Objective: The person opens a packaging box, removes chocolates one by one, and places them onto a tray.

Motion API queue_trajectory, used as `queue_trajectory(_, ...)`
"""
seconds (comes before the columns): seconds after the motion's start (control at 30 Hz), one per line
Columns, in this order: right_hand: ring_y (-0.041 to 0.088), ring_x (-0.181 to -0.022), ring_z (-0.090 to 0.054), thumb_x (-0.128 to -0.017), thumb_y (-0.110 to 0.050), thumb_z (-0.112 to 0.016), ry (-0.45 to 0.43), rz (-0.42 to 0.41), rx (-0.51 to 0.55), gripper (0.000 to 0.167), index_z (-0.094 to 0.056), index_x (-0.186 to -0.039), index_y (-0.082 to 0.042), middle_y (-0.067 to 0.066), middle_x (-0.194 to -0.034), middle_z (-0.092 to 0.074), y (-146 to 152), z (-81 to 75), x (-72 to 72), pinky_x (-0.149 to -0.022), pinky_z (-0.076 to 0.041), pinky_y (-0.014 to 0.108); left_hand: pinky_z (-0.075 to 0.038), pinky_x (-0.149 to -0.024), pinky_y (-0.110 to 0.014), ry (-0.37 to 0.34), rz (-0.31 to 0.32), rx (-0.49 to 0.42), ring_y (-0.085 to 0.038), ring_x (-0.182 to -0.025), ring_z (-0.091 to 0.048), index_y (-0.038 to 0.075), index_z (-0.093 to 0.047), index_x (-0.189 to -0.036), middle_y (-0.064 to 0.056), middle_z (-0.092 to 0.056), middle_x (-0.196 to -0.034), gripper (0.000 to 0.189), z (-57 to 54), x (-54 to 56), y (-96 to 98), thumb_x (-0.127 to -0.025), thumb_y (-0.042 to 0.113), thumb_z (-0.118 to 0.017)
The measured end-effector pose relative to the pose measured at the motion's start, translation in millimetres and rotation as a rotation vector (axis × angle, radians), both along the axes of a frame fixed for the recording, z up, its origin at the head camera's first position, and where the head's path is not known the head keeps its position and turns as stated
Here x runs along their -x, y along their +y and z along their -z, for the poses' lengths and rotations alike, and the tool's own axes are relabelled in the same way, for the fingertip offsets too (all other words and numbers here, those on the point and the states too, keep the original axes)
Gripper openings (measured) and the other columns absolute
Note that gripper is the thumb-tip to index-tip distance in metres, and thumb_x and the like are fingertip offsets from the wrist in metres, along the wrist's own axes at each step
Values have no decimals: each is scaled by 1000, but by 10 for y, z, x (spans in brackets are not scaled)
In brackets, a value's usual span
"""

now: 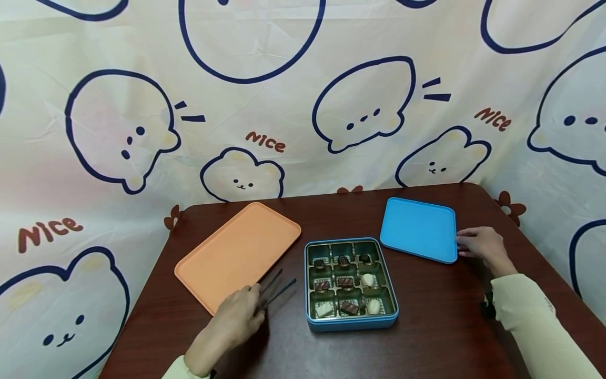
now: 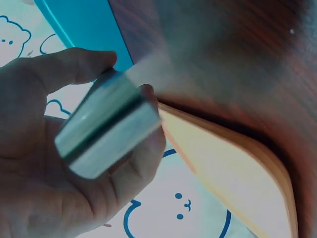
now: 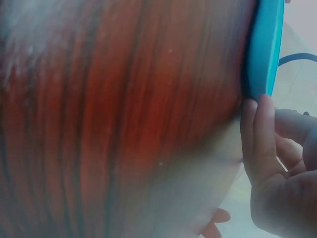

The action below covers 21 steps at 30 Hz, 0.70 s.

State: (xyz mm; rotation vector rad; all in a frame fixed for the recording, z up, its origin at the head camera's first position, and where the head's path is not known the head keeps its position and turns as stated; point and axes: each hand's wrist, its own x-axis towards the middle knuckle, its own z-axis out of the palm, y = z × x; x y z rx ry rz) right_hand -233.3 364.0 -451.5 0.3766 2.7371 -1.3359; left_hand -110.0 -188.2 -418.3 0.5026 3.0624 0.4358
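Observation:
My left hand (image 1: 236, 317) grips metal tongs (image 1: 278, 288) near the front of the orange tray, their two arms spread apart and pointing toward the box. In the left wrist view, the broad bent end of the tongs lies between thumb and fingers. My right hand (image 1: 484, 247) touches the right edge of a blue tray (image 1: 418, 229) with its fingertips. The right wrist view shows outstretched fingers (image 3: 265, 134) against the tray's rim. Between the hands stands a blue box (image 1: 352, 325) with a gold divided insert, holding dark, striped and white chocolates (image 1: 349, 307) in its compartments.
An orange tray (image 1: 241, 252) lies at the left, near my left hand. Everything stands on a dark brown wooden table (image 1: 440, 326). A cloth (image 1: 293, 116) printed with cartoon bears hangs behind and beside the table.

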Motion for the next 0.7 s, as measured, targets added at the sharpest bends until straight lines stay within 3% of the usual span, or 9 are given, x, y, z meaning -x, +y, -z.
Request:
queue_trajectory(0.2, 10, -73, -70, -102, -17, -54, -2, -10, 1, 40, -57, -125, 17, 19, -95, -71, 19, 10, 10, -64, -59, 32, -49, -61, -42, 59, -16, -18, -22, -72, -61, 3, -63, -116, -9, -64, -92, 39, -78, 26, 9, -81, 12, -78)
queue_trajectory(0.37, 17, -74, -70, -103, -26, -53, 69, 25, -113, 43, -62, -121, 13, 28, -102, -68, -49, -25, 10, -62, -59, 31, -44, -54, -35, 116, -16, -8, -13, -62, -51, 7, -63, -119, -4, -60, -88, 40, -131, 56, 23, -83, 16, -78)
queue_trajectory(0.47, 22, -74, -69, -103, -28, -54, 108, 15, -185, 44, -63, -121, 12, 27, -99, -68, -124, -85, 8, -61, -58, 32, -43, -54, -34, 148, -10, -27, -14, -62, -51, 9, -63, -121, -6, -62, -92, 41, -150, 74, 28, -84, 18, -79)
queue_trajectory(0.57, 24, -76, -70, -103, -27, -54, 133, -57, -215, 43, -63, -120, 11, 26, -97, -70, -224, -159, -23, -62, -59, 35, -44, -55, -35, 187, -11, -58, -16, -65, -55, 11, -64, -121, -7, -63, -97, 41, -160, 97, 34, -84, 17, -79)
queue_trajectory(0.7, 27, -80, -72, -104, -26, -53, 102, -213, -192, 41, -62, -120, 10, 24, -98, -71, -397, -249, -77, -65, -59, 37, -44, -54, -35, 233, -25, -90, -15, -63, -54, 14, -65, -122, -7, -63, -97, 42, -171, 142, 42, -83, 16, -79)
